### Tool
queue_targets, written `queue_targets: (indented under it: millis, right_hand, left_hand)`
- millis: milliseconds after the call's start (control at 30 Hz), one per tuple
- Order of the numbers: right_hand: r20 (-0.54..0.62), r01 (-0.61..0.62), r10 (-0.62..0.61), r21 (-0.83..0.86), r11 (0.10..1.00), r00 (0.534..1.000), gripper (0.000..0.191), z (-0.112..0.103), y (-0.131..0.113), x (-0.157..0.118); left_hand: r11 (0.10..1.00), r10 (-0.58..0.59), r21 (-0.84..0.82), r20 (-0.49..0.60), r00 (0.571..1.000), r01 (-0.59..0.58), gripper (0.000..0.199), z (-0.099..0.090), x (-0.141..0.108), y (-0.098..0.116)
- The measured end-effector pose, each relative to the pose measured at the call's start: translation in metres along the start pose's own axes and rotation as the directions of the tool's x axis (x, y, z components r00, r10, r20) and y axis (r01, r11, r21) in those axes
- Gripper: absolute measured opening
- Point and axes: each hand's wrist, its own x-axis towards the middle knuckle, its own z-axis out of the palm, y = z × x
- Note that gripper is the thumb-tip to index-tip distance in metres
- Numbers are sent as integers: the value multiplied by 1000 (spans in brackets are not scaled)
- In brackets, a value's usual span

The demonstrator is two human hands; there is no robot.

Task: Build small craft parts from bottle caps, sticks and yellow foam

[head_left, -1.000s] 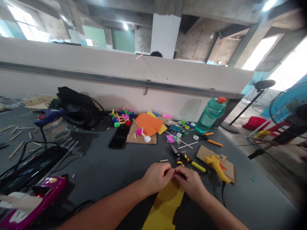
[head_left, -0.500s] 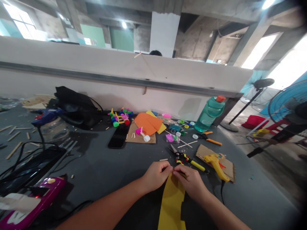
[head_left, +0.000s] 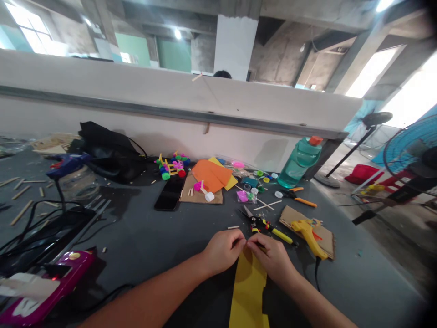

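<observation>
A long yellow foam or paper sheet (head_left: 248, 291) with a notched right edge runs from my fingertips toward the bottom of the view. My left hand (head_left: 225, 249) pinches its top edge between thumb and fingers. Right beside it, my right hand (head_left: 269, 255) pinches the same edge, the fingertips of both hands almost meeting. Whether some small piece is also between the fingers is hidden. Just beyond the hands lie pliers (head_left: 252, 218) and a yellow-handled tool (head_left: 282, 235). A short wooden stick (head_left: 233, 227) rests in front of my left hand.
A yellow glue gun (head_left: 309, 237) lies on cardboard (head_left: 329, 237) at right. Behind are a teal bottle (head_left: 298, 164), orange-handled pliers (head_left: 305, 202), bottle caps, an orange sheet (head_left: 211, 175) and a phone (head_left: 168, 195). A purple power strip (head_left: 71, 278) and cords occupy the left.
The yellow sheet's lower part has swung slightly to the right. Both hands keep their pinch at its top edge, nearly in the same place.
</observation>
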Motion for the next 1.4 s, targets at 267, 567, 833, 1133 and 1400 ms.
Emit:
queue_targets:
  millis: [267, 567, 833, 1133, 1400]
  right_hand:
    - [-30, -11, 12, 26, 1000, 999, 22, -1, 2, 0]
    - [-24, -26, 26, 23, 999, 999, 22, -1, 2, -1]
    - [-12, -9, 9, -1, 1000, 1000, 20, -2, 0, -1]
    - [128, 73, -62, -84, 994, 990, 16, -4, -1, -1]
    - [191, 109, -87, -107, 988, 978, 11, -4, -5, -4]
  left_hand:
    - [1000, 16, 4, -33, 999, -16, 16, -2, 0, 0]
    - [1000, 5, 9, -63, 998, -4, 22, 1, -1, -1]
    - [1000, -28, -13, -110, 994, 27, 25, -1, 0, -2]
    - [999, 6, 47, -64, 998, -3, 26, 1, 0, -2]
    - [995, 3, 96, -9, 1000, -2, 33, -1, -1, 1]
